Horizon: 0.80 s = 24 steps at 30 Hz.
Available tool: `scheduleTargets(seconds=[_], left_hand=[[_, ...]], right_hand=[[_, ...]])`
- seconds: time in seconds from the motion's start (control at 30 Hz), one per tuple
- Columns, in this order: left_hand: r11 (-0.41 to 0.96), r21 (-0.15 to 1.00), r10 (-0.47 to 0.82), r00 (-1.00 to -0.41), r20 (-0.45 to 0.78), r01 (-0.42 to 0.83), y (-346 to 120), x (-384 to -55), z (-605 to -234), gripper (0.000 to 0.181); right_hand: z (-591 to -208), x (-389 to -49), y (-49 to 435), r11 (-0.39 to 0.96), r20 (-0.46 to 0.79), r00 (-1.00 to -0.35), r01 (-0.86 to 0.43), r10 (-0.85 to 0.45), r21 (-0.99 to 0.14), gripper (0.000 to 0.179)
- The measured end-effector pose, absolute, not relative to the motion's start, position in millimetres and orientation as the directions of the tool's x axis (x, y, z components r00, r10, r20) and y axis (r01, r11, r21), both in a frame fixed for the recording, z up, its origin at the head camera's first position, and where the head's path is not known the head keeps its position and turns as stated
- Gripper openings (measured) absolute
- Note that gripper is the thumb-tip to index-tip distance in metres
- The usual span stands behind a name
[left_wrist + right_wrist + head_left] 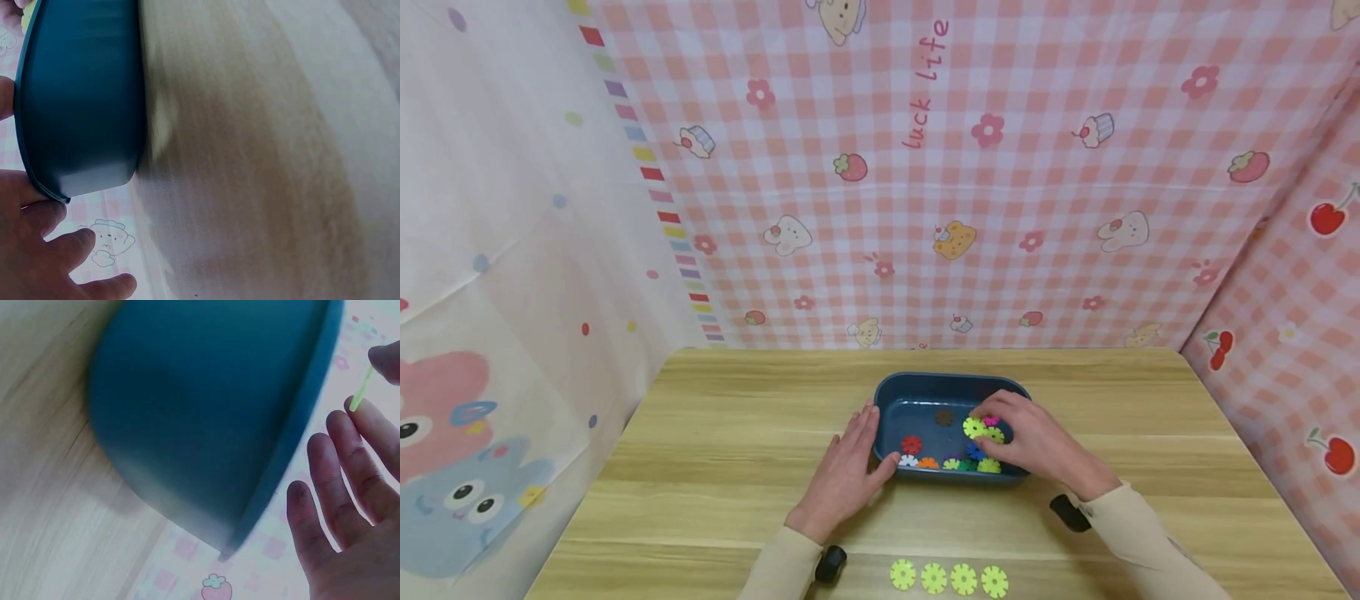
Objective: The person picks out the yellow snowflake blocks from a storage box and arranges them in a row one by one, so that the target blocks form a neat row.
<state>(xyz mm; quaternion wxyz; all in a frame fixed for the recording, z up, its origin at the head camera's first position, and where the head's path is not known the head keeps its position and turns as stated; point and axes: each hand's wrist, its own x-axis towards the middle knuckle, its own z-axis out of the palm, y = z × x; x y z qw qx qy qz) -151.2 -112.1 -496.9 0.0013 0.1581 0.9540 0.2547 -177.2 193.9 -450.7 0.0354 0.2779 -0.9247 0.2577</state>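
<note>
A dark blue plastic bin (908, 421) stands on the table with several toothed snowflake discs inside, among them a red disc (912, 445) and a brown disc (943, 417). Over the bin's right part, my right hand (1037, 442) pinches a yellow-green snowflake disc (974, 427) between thumb and index finger. The right wrist view shows that disc (361, 390) edge-on, above the rim, the other fingers extended. My left hand (841, 482) rests against the bin's left end, fingers fairly straight along the wall and thumb at the front rim.
Near the front edge of the wooden table (715, 467), several yellow-green discs (934, 577) lie in a row. A pink checked cloth (895, 200) hangs behind the table, with more cloth at both sides. Each wrist wears a dark band.
</note>
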Motion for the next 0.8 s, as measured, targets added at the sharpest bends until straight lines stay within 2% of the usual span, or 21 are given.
scheduleTargets(seconds=[0.37,0.8], left_hand=[[0.815,0.493,0.304,-0.949,0.084,0.304,-112,-152,-497,0.079],[0.818,0.488,0.305,-0.949,0.080,0.304,-111,-151,-497,0.080]], right_hand=[[-447,-160,203,0.702,0.280,-0.797,-0.604,-0.535,-0.377,0.026],[-450,-132,218,0.673,0.375,-0.750,-0.658,-0.545,-0.339,0.028]])
